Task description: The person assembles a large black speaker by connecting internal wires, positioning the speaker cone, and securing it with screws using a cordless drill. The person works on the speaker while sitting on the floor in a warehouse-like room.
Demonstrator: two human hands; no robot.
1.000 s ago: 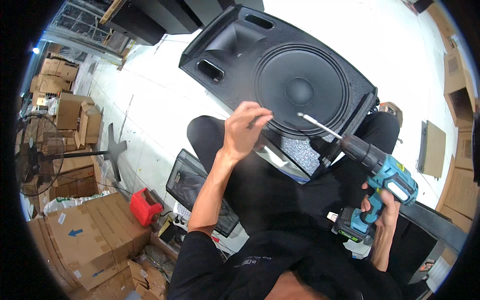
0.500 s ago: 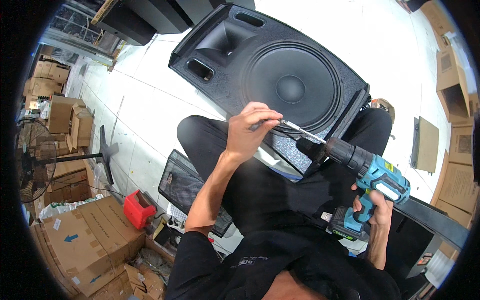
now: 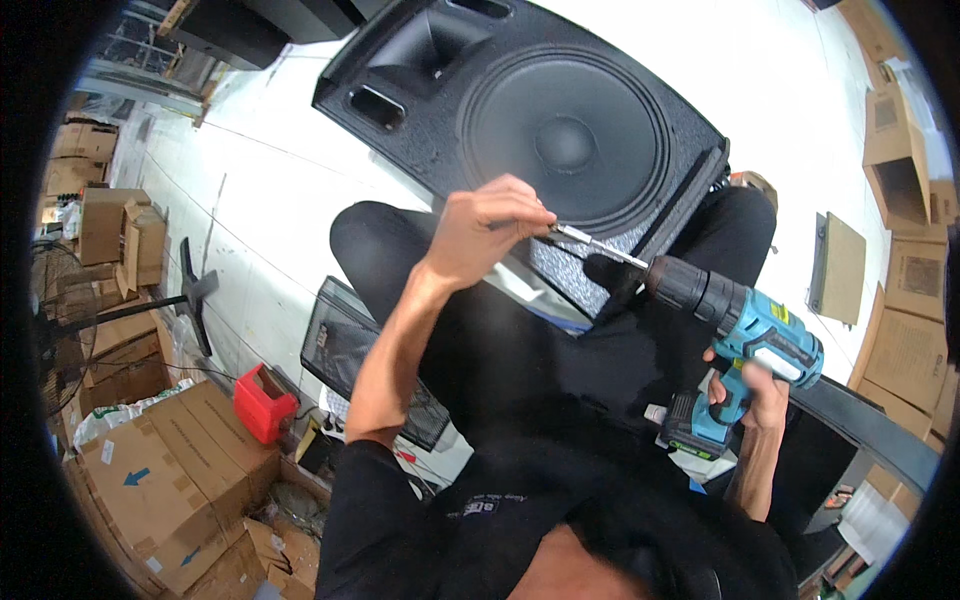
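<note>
My right hand (image 3: 762, 398) is wrapped round the grip of a blue and black cordless drill (image 3: 768, 338), with its battery (image 3: 694, 428) at the bottom. From the drill's black chuck (image 3: 690, 285) a long silver bit holder (image 3: 603, 248) points left and away from me. At its tip my left hand (image 3: 488, 228) is closed in a pinch; what small piece the fingertips hold is too small and hidden to tell. Beyond both hands a black loudspeaker cabinet (image 3: 430, 150) lies face up, its large round cone (image 3: 568, 143) uncovered. Neither hand touches the cabinet.
A black mesh grille (image 3: 345, 335) lies beside my left leg, near a red plastic holder (image 3: 264, 402). Cardboard boxes (image 3: 175, 460) stand at the left, with a fan (image 3: 70, 310) behind them. More cartons (image 3: 895, 150) line the right, near a brown flat panel (image 3: 838, 270).
The view has shifted slightly, so the speaker sits higher in the picture. My left hand stays at the bit's tip, its fingers now covering more of it. The drill keeps its pose.
</note>
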